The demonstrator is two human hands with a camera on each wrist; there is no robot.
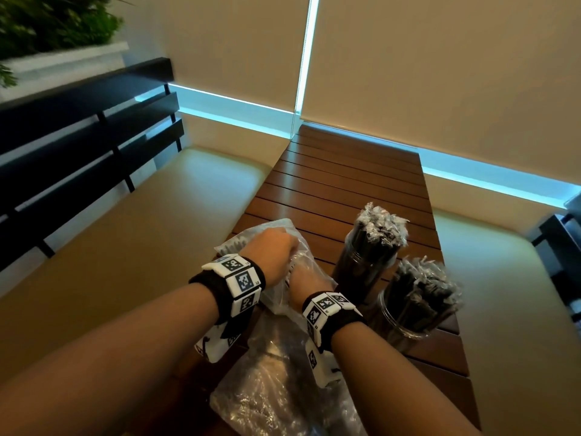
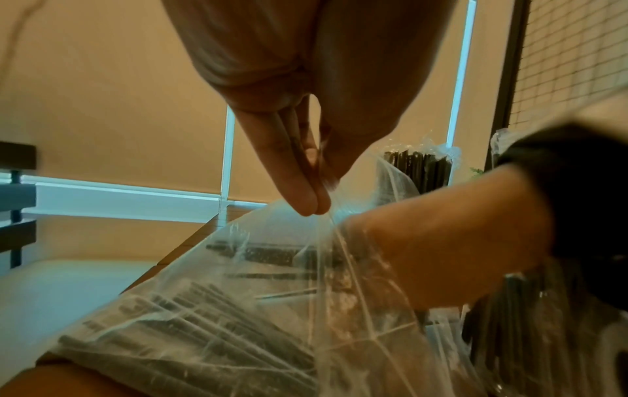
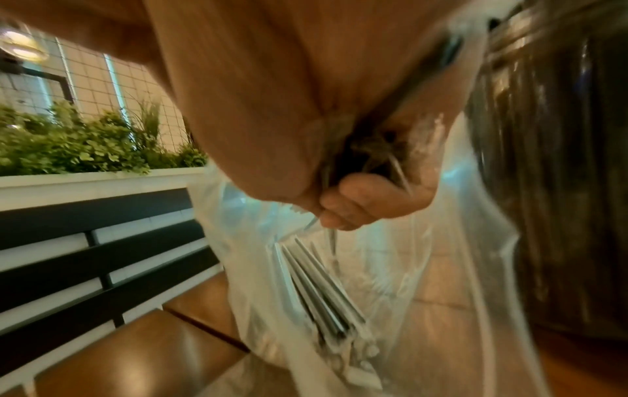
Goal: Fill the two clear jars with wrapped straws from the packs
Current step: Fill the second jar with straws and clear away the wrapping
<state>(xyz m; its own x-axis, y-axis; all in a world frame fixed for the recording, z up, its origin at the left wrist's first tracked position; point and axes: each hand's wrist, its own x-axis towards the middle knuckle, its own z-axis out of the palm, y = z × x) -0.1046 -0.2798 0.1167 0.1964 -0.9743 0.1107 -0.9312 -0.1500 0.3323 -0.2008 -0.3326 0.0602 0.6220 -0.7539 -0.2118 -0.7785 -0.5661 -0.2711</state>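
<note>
Clear plastic pack (image 1: 283, 247) lies on slatted wood table (image 1: 345, 171), left of two jars. Left hand (image 1: 273, 250) pinches pack's film between fingertips (image 2: 307, 198). Right hand (image 1: 309, 280), inside the pack, curls round a bunch of wrapped straws (image 3: 319, 290). Far jar (image 1: 364, 256) and near jar (image 1: 408, 309) both stuffed with straws. Second pack (image 1: 276, 382) at near edge.
</note>
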